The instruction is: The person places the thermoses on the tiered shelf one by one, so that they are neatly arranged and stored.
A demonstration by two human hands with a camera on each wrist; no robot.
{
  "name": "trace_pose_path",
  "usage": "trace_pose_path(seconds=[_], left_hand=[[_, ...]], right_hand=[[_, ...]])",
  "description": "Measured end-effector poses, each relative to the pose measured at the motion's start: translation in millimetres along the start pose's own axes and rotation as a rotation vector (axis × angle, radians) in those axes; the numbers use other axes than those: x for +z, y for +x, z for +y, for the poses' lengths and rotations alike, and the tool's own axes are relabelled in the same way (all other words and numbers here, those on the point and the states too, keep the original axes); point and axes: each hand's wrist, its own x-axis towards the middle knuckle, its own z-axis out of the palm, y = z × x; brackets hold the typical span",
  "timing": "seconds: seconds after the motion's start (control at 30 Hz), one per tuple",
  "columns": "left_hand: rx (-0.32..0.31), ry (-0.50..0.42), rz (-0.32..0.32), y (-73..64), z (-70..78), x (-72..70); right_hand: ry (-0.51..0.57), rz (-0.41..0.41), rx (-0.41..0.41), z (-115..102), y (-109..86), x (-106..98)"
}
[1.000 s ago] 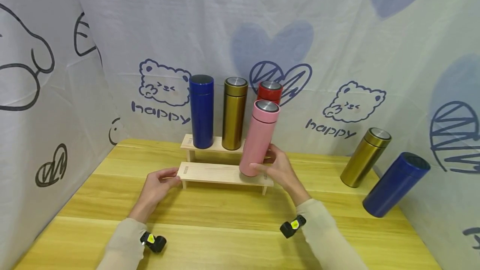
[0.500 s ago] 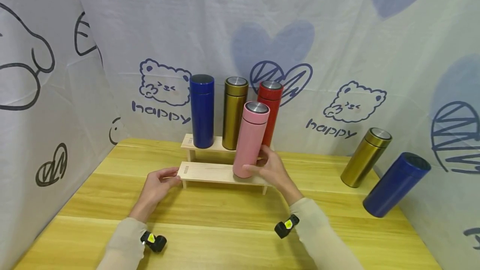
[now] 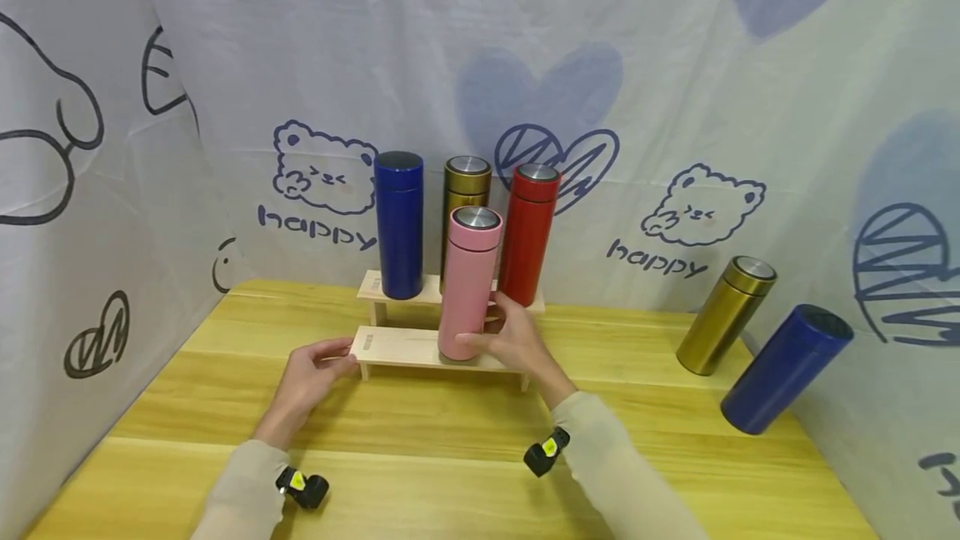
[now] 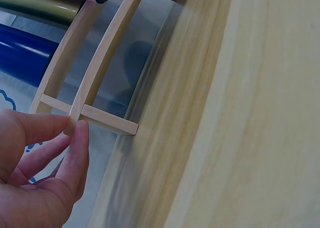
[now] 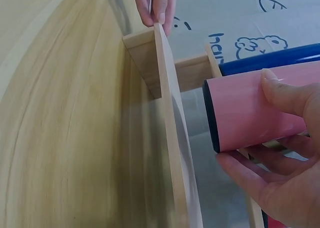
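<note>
My right hand (image 3: 519, 348) grips a pink thermos (image 3: 468, 290) near its base, thumb on one side and fingers on the other. The thermos is upright over the middle of the lower step of a wooden two-step stand (image 3: 397, 346). In the right wrist view, a gap shows between its dark base (image 5: 211, 115) and the step's board (image 5: 172, 108). At the stand's left end, my left hand (image 3: 306, 382) pinches the lower board's edge between thumb and fingers, as the left wrist view confirms. On the upper step stand a blue thermos (image 3: 400, 227), a gold thermos (image 3: 467, 177), partly hidden, and a red thermos (image 3: 530, 236).
On the right of the wooden table (image 3: 420, 457), another gold thermos (image 3: 726, 315) and another blue thermos (image 3: 786, 369) stand close together. A printed cloth (image 3: 570, 15) hangs behind the table and along its sides.
My right hand has carried the pink thermos leftward along the lower step, from its right end to about the middle. The red thermos is now uncovered and the upper gold one partly covered. My left hand stays put.
</note>
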Motion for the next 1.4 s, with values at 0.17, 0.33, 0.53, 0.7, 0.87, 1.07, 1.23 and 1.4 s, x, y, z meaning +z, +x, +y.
trace_pose_path(seconds=[0.17,0.33,0.53,0.7,0.87,1.07,1.23,1.4], left_hand=[[0.010,-0.011,0.001,1.3,-0.4,0.3],[0.000,-0.004,-0.003,1.9,-0.8,0.6],[-0.003,-0.007,-0.007,1.3,-2.1,0.6],[-0.001,-0.004,-0.004,1.4,-2.3,0.5],[0.003,0.008,-0.003,1.6,-2.2,0.2],[0.003,0.012,-0.006,1.5,-2.3,0.1],[-0.003,0.015,-0.004,1.0,-1.8,0.6],[-0.004,0.021,0.001,0.9,-1.6,0.7]], right_hand=[[0.008,-0.015,0.017,-2,3.2,9],[0.007,-0.031,0.001,-2,7.4,17],[0.027,-0.055,-0.008,-4,11.8,27],[0.011,-0.057,0.016,-6,15.1,34],[0.013,-0.059,0.025,-6,18.3,41],[0.036,-0.068,0.021,-5,20.5,49],[0.029,-0.069,0.027,-5,21.4,57],[0.041,-0.070,0.027,-5,22.4,63]])
